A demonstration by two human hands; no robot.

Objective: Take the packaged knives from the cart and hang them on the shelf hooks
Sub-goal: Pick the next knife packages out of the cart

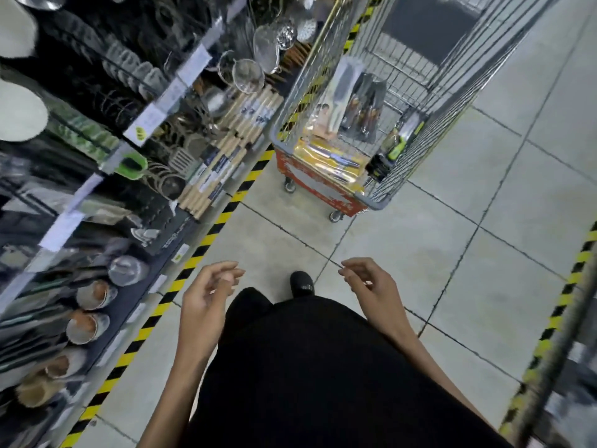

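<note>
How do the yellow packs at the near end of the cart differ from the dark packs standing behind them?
Colour: the yellow packs have bright yellow backing; the dark packs are blackish with brown handles showing. Pose: the yellow packs lie flat; the dark packs stand upright, leaning. Place: the yellow packs are at the near end, the dark packs farther in. Both sit inside the wire cart.
</note>
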